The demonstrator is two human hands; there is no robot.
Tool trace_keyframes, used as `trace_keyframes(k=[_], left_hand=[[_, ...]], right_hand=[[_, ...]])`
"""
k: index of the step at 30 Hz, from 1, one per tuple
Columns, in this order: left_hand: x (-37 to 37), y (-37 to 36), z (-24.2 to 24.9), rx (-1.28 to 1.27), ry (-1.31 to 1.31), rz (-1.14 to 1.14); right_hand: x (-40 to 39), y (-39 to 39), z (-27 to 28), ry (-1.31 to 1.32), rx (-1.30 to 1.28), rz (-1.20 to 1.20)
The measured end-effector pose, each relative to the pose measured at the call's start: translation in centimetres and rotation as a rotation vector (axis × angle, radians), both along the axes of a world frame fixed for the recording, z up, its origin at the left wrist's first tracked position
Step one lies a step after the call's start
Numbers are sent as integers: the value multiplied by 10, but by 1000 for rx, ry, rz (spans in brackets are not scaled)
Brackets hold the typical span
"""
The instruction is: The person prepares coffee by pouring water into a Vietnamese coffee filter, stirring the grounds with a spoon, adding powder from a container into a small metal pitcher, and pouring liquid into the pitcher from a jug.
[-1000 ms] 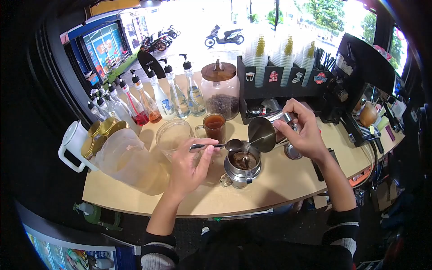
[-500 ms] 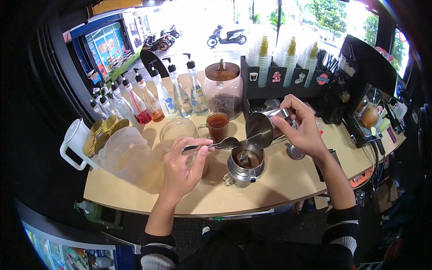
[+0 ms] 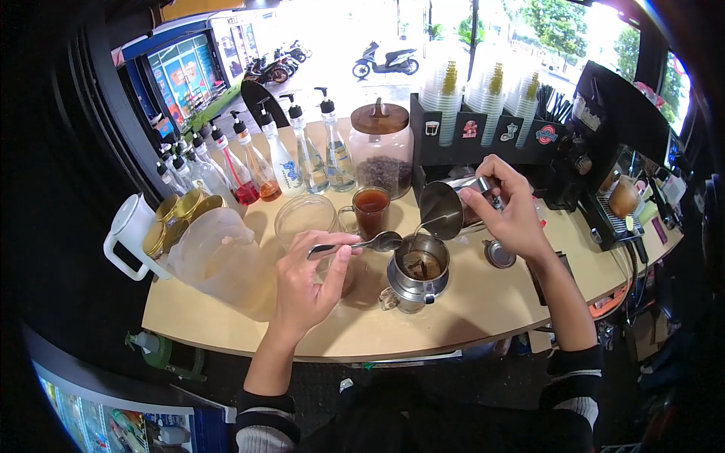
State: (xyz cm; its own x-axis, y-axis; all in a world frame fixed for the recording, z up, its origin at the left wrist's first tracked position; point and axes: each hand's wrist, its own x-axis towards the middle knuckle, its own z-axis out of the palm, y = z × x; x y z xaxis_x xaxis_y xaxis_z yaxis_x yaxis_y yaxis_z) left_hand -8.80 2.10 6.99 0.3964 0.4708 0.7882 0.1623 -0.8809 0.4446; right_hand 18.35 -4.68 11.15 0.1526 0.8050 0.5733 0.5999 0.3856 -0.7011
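Observation:
My right hand [image 3: 512, 211] grips a metal pitcher [image 3: 440, 213], tipped to the left. A thin stream runs from its lip past the spoon into a metal drip coffee filter [image 3: 424, 290], which holds brown wet coffee. The filter stands on a small glass cup [image 3: 408, 305]. Between the fingers of my left hand [image 3: 303, 283] is a metal spoon [image 3: 387, 241], its bowl just above the filter's left rim. A glass mug of reddish-brown drink [image 3: 371, 215] stands behind the spoon, beside a round clear container [image 3: 303, 217].
Pump bottles [image 3: 304, 166] line the back left, near a lidded jar of dark beans [image 3: 383, 170]. A cloudy plastic jug [image 3: 215, 253] and a white pitcher [image 3: 130, 234] stand left. A black cup holder [image 3: 483, 147] is behind, an espresso machine [image 3: 612, 200] right.
The view has shifted slightly, moving the counter items a little to the right. Both hands keep nearly the same pose, and the stream still runs from the pitcher into the filter.

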Motion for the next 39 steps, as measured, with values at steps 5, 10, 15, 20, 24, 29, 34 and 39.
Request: trace_keyframes(k=[5,10,15,20,24,29,34,39], left_hand=[[2,-1,0,-9,-3,-5],[6,-2,-1,-5,-17,-4],[7,-3,0,-7,-13,-4],[12,-6,0,-40,0,-27],[20,-8,-5,-58,7,-58],[24,-9,-4,-14,37,-69],[23,-8,-8,17,32,-16],[24,-16,-4,20,13,52]], right_hand=[[6,-5,-1,29,-10,0],[10,-12,1,40,-9,-28],[14,-20,3,-42,11,-36],[6,-23,5,-26,28,4],[-3,-22,8,74,-27,47],[-11,-20,9,27,55,88],[-7,-27,8,47,30,105],[14,-29,-7,186,42,116]])
